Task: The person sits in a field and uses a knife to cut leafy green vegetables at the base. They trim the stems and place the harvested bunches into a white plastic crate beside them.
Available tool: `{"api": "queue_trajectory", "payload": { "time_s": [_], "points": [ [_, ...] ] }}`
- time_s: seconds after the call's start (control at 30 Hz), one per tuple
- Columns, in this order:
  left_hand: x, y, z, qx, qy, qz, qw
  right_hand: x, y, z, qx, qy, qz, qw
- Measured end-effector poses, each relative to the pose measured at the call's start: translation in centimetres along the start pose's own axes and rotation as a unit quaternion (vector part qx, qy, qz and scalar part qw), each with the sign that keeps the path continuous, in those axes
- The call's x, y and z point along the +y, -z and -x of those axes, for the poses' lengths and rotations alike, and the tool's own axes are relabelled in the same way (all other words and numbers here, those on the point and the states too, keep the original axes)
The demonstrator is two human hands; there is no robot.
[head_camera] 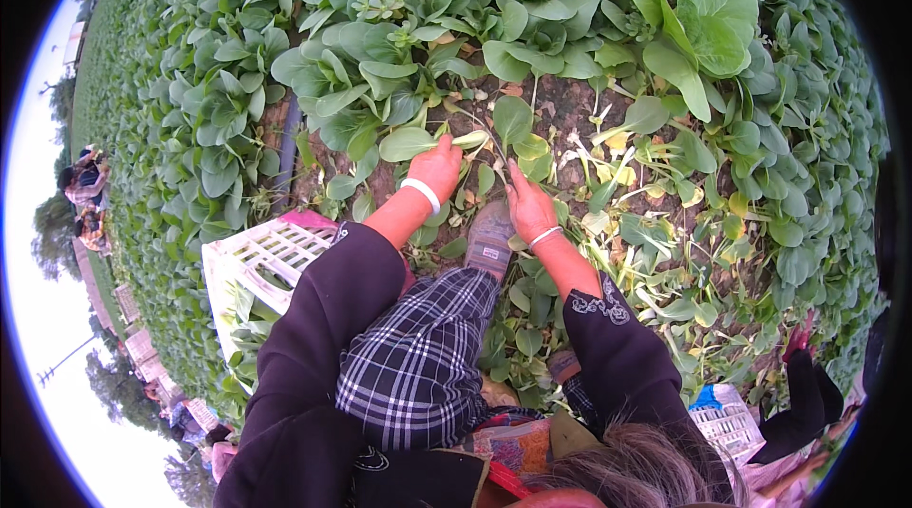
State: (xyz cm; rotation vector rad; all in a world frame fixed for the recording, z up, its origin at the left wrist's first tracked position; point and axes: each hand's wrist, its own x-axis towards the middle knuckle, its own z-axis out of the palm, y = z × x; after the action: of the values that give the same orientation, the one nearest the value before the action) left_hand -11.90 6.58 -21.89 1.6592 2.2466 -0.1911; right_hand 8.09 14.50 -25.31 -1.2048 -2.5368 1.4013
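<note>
My left hand (436, 172), with a white band at its wrist, grips a small leafy green, likely pak choi (405, 145). The plant lies sideways, its leaf pointing left and its pale stem end pointing right. My right hand (531, 203) is closed around a tool with a thin, curved blade (496, 143), probably a sickle; its handle is hidden in the hand. The blade reaches up beside the cut end of the stem. Just right of it stands a single green leaf (513, 120). My shoe (490, 237) is planted on the soil below, between both hands.
A white plastic crate (267, 251) holding greens stands at my left. Dense rows of greens (527, 2) grow ahead. Trimmed, yellowing leaves (620, 173) litter the soil at right. Another person's dark sleeve (801, 394) and a second crate (727, 426) are at lower right. A dark pipe (288, 141) runs left.
</note>
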Motion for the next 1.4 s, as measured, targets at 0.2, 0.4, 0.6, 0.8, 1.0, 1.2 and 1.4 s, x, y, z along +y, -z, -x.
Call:
{"api": "queue_trajectory", "payload": {
  "time_s": [0.2,0.4,0.6,0.8,1.0,1.2,1.4],
  "points": [
    [0.3,-0.3,-0.2,-0.001,-0.001,0.011,1.0,0.4,-0.8,0.1,-0.003,-0.037,0.064,0.997],
    [0.2,0.8,0.0,-0.039,0.046,0.023,0.998,-0.1,-0.4,-1.8,-0.068,-0.06,0.081,0.993],
    [-1.5,4.7,-0.3,0.119,0.07,0.13,0.982,1.1,1.4,0.1,-0.039,-0.037,0.016,0.998],
    [-0.7,11.5,0.0,0.116,0.018,0.306,0.945,-3.6,8.6,1.9,0.067,-0.067,-0.244,0.965],
    [4.7,16.4,2.1,0.075,-0.136,0.4,0.903,-7.5,12.8,0.6,0.145,0.033,-0.47,0.87],
    [7.0,13.1,3.2,-0.091,-0.088,0.49,0.862,-6.4,12.5,1.3,0.047,-0.045,-0.575,0.815],
    [10.5,11.3,4.0,0.138,-0.017,0.26,0.956,-4.1,9.7,2.7,0.043,-0.098,-0.54,0.835]
  ]
}}
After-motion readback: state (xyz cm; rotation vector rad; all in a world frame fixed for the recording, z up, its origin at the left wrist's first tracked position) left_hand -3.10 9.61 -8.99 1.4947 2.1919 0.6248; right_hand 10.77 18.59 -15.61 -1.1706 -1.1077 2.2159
